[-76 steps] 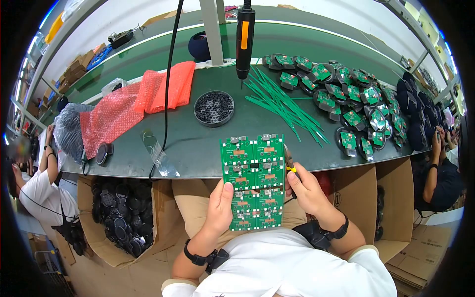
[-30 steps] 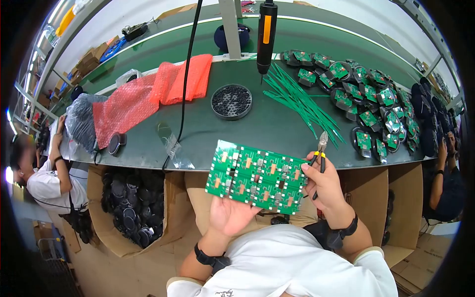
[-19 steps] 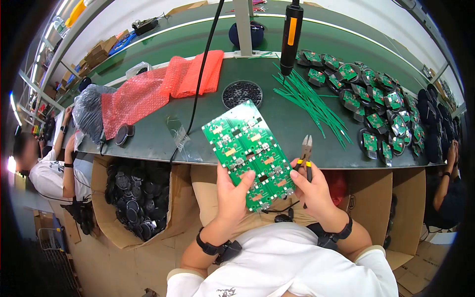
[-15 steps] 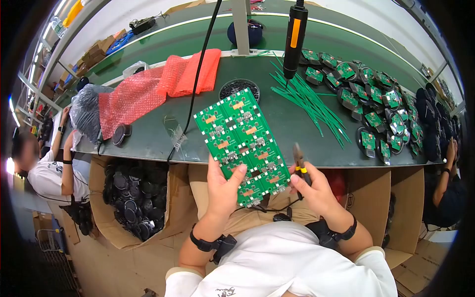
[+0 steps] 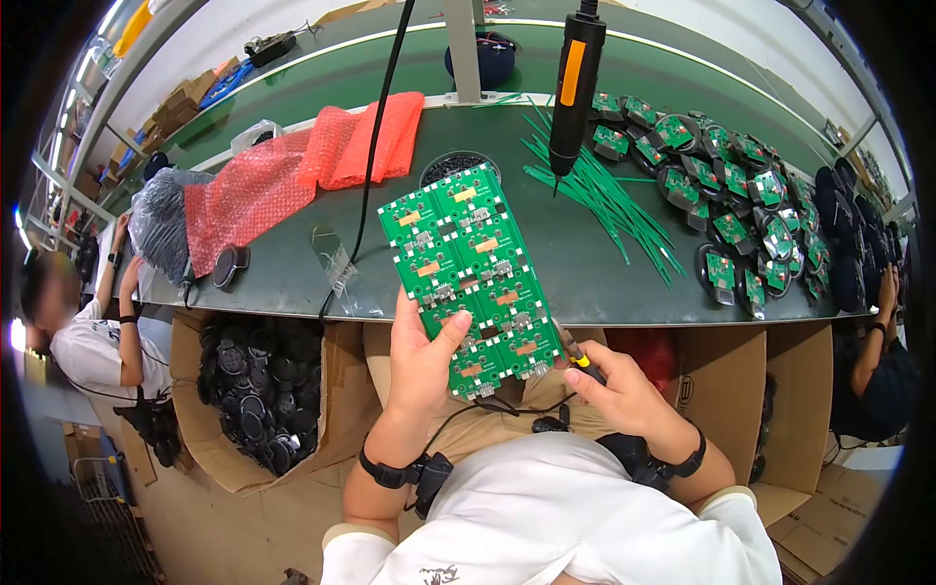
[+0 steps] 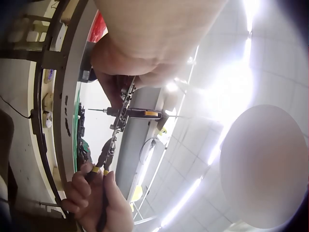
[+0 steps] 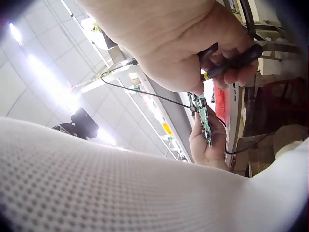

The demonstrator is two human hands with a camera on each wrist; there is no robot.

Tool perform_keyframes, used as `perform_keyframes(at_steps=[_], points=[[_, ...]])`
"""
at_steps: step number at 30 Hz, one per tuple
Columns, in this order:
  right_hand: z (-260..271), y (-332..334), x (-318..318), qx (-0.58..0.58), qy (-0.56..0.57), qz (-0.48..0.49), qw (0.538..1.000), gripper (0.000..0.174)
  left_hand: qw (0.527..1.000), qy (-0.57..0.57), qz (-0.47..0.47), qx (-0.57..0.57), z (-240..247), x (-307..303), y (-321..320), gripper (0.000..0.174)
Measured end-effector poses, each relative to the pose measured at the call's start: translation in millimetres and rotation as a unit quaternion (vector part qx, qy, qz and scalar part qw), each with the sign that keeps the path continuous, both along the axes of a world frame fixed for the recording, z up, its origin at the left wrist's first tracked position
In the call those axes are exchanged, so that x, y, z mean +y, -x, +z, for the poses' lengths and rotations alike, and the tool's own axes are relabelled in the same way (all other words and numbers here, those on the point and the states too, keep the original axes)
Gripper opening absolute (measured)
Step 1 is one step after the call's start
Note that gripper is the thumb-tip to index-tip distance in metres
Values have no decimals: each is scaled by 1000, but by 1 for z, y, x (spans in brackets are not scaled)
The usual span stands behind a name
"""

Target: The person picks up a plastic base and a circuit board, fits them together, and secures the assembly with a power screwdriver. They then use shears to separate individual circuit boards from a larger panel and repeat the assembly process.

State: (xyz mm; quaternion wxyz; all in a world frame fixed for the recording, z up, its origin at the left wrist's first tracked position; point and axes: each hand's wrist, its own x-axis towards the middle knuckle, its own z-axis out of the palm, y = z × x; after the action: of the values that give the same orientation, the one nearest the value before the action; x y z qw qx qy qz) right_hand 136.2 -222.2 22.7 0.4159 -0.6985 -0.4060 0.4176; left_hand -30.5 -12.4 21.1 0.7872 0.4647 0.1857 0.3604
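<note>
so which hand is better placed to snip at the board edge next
Probably the right hand: it holds the pliers, whose tips are at the right edge of the green board in the head view. The left hand grips the board's lower left side, so it seems better suited to steadying.

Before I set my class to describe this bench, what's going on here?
A person's left hand holds up a green circuit board panel near the workbench. The right hand grips side cutters, with their jaws at the panel's edge; whether they are biting isn't clear. An electric screwdriver hangs over the workbench near loose green strips, and black round units with green boards are piled to the right.
</note>
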Motion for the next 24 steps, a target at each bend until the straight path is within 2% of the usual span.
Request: perform_keyframes(at_steps=[4, 6, 8, 10, 11, 12, 13, 14, 15, 16, 17, 18, 19, 21, 24], points=[[7, 1, 1, 11, 16, 2, 1000, 31, 1000, -18, -4, 4, -2, 5, 0, 66], [-1, 2, 1, -34, -37, -14, 999, 31, 999, -32, 3, 4, 1, 5, -4, 71], [0, 3, 1, -38, -35, -22, 998, 31, 999, -46, 11, 4, 6, 2, -7, 76], [-1, 5, 2, -43, -33, -29, 998, 30, 995, -78, 60, -12, 13, -3, -9, 84], [-3, 6, 3, -47, -30, -26, 998, 29, 990, -113, 80, 26, 11, -3, -9, 79], [-5, 7, 3, -51, -27, -22, 998, 29, 990, -112, 79, 26, 8, -1, -9, 79], [-5, 7, 3, -52, -27, -23, 998, 29, 984, -149, 60, 75, 5, 3, -7, 75], [-4, 7, 3, 48, -19, -10, 999, 27, 974, -186, 41, 125, 3, 5, -7, 72], [-4, 8, 3, 147, -10, 2, 989, 26, 984, -149, 37, 87, 3, 5, -9, 65], [-8, 8, 2, 147, -10, 2, 989, 26, 984, -149, 38, 86, 1, 6, -9, 65], [-16, 9, 2, 304, -35, 14, 952, 24, 988, -133, 30, 75, -3, 7, -10, 63], [-21, 10, 2, 453, -59, 25, 889, 22, 991, -116, 23, 64, -8, 9, -11, 62], [-22, 11, 2, 453, -60, 25, 889, 22, 991, -117, 23, 64, -12, 9, -12, 62], [-23, 14, 4, 557, -78, 41, 826, 20, 997, -64, 18, 38, -20, 7, -15, 60], [-18, 20, 5, 560, -74, 11, 825, 21, 999, -22, 17, 22, -15, 4, -14, 60]])
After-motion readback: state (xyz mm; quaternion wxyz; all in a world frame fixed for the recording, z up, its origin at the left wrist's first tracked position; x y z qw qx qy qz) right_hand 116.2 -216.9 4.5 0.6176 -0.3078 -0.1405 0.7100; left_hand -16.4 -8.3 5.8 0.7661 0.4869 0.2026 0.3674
